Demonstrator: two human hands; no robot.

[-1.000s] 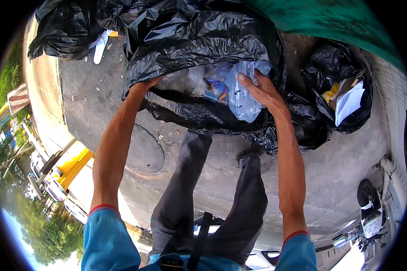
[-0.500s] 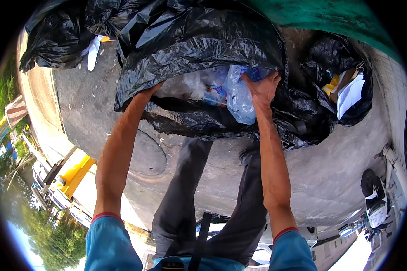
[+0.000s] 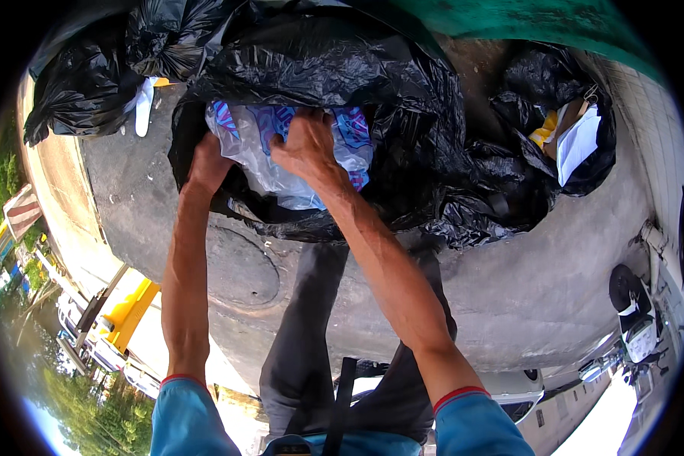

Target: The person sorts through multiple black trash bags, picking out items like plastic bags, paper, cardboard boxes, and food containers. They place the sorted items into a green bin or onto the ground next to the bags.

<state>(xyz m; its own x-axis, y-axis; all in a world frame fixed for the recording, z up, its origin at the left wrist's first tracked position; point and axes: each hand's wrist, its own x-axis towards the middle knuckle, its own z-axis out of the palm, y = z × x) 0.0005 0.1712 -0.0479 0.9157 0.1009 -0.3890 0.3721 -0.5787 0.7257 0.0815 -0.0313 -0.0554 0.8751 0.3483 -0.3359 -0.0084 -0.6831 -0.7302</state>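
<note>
Two blue sleeves [image 3: 186,414] with red cuffs nearest, dark trousers [image 3: 300,327] between the forearms, feet on grey pavement [image 3: 501,304].

Left hand [image 3: 209,162]: at the left edge of the big bag's mouth, beside the plastic. Fingertips hidden, can't tell if it's gripping.

Right hand [image 3: 305,144]: fingers curled tight, holding the clear plastic bundle [image 3: 262,171], which has blue-purple print. Bundle sits in the mouth of the big black bag [image 3: 311,72], partly inside.

Right of that: smaller black bag [image 3: 539,72], with white paper [image 3: 577,144] and a yellow item [image 3: 544,129] showing in its opening. Upper left: more black bags [image 3: 83,95], white strip [image 3: 144,108] sticking out just beside. Green surface [image 3: 539,21] along the top edge.

Farther out: motorbike [image 3: 638,327] at right, yellow machinery [image 3: 133,308] and trees [image 3: 91,403] at left.
</note>
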